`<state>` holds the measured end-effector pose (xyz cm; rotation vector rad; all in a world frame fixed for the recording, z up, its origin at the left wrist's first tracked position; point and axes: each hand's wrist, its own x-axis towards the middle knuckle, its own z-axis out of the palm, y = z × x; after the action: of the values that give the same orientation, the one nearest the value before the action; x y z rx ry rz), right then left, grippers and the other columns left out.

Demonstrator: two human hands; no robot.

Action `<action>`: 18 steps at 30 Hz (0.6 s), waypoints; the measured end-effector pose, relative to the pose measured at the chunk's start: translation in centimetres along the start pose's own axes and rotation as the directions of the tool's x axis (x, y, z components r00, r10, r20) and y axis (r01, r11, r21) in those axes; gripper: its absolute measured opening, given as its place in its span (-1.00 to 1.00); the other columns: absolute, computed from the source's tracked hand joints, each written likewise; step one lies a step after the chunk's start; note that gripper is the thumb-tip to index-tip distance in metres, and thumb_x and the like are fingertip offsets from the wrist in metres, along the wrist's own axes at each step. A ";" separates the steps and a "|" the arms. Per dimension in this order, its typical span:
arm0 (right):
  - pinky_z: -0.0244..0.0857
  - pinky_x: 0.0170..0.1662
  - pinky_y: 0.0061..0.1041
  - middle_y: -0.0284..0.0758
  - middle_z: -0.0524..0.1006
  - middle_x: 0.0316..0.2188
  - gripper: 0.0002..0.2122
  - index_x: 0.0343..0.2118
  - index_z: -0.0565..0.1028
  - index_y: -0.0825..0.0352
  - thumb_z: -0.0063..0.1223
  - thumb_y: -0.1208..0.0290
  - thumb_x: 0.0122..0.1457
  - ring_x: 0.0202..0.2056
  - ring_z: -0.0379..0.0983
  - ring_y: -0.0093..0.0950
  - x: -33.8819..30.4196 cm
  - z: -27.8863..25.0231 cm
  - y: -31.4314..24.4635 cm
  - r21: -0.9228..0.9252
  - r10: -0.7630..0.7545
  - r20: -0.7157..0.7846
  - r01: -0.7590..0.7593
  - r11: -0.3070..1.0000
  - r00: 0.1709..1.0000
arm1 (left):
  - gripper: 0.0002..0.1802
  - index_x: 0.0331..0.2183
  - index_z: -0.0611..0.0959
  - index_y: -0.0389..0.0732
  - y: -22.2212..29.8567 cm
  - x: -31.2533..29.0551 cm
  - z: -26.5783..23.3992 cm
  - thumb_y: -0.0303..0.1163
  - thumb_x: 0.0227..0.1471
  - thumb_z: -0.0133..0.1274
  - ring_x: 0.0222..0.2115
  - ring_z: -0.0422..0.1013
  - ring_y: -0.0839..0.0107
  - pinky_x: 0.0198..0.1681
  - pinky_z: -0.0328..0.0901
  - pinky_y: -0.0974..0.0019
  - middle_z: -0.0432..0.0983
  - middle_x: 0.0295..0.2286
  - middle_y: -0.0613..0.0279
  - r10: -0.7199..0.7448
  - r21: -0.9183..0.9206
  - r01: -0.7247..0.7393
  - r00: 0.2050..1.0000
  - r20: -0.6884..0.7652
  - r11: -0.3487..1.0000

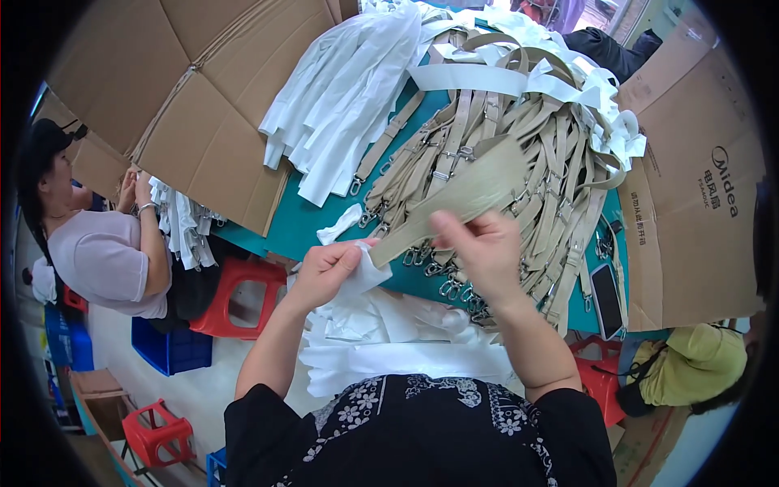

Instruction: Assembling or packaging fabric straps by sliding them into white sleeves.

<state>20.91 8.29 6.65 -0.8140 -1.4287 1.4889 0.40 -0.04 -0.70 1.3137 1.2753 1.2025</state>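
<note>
A wide beige strap (pixel 479 183) slants up to the right in front of me, its far part blurred. My left hand (pixel 329 272) pinches its lower end together with a folded piece of white paper or cloth (pixel 365 272). Curled fingers of my right hand (pixel 483 247) close at the strap's lower edge, the thumb lying against it. Under and beyond my hands lies a thick pile of beige straps (pixel 462 134) with metal clips and buckles, many of the clips toward me. White sheets (pixel 389 325) lie across my lap below my hands.
Long white strips (pixel 349 73) lie on the green table (pixel 304 215); a phone (pixel 605 300) rests at its right edge. Cardboard (pixel 203 138) walls the left, a carton (pixel 698 187) the right. One person (pixel 105 243) works at left; another (pixel 690 365) sits at right. Red stools (pixel 239 296) stand nearby.
</note>
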 end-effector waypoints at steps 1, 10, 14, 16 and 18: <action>0.29 -0.46 -0.71 -0.38 0.50 -0.53 -0.89 -0.43 0.51 0.43 0.09 0.50 -0.01 -0.55 0.39 -0.66 -0.1 0.9 0.8 -0.035 0.021 0.067 -0.019 0.999 0.998 | -0.68 -0.28 0.56 -0.30 0.3 0.0 -0.2 -0.27 0.10 -0.15 -0.58 0.19 0.73 -0.52 0.12 0.60 0.45 -0.52 0.44 -0.015 -0.002 0.015 1.000 -0.020 1.000; 0.26 -0.38 -0.63 -0.45 0.45 -0.37 -0.67 -0.16 0.39 0.27 0.07 0.31 -0.01 -0.32 0.36 -0.62 1.1 2.2 6.5 0.184 0.418 0.240 -0.464 0.867 0.876 | -0.67 -0.55 0.49 -0.31 -2.0 -2.0 -0.7 -0.27 0.10 -0.15 -0.61 0.11 0.71 -0.58 0.06 0.58 0.27 -0.66 0.51 -0.051 0.158 0.063 0.995 -0.083 0.985; 0.36 -0.33 -0.53 -0.41 0.46 -0.37 -0.74 -0.20 0.40 0.29 0.04 0.36 0.03 -0.38 0.42 -0.58 3.3 1.8 5.5 0.257 0.369 0.091 -0.380 0.889 0.925 | -0.69 -0.36 0.56 -0.32 -2.7 -2.5 -0.5 -0.26 0.08 -0.12 -0.61 0.11 0.71 -0.56 0.07 0.57 0.26 -0.67 0.50 -0.082 0.077 0.093 0.988 -0.129 0.993; 0.33 -0.38 -0.61 -0.41 0.49 -0.45 -0.80 -0.28 0.47 0.31 0.06 0.38 0.02 -0.43 0.42 -0.61 2.1 2.9 5.4 0.125 0.288 0.093 -0.298 0.946 0.953 | -0.67 -0.46 0.54 -0.34 -2.5 -2.5 -0.7 -0.27 0.10 -0.15 -0.59 0.13 0.72 -0.55 0.07 0.59 0.32 -0.61 0.51 -0.115 -0.015 0.114 0.982 -0.146 0.993; 0.28 -0.39 -0.65 -0.43 0.49 -0.49 -0.83 -0.34 0.51 0.32 0.09 0.38 0.00 -0.43 0.39 -0.64 0.7 3.7 5.9 0.055 0.289 0.127 -0.298 0.953 0.949 | -0.67 -0.41 0.55 -0.36 -2.1 -2.6 -1.0 -0.27 0.09 -0.14 -0.58 0.14 0.71 -0.53 0.08 0.60 0.34 -0.59 0.50 -0.106 -0.057 0.101 0.990 -0.090 0.993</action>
<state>16.40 7.80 1.39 -0.9379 -1.3718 1.8312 -0.75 -2.52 -2.77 1.1510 1.3520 1.2271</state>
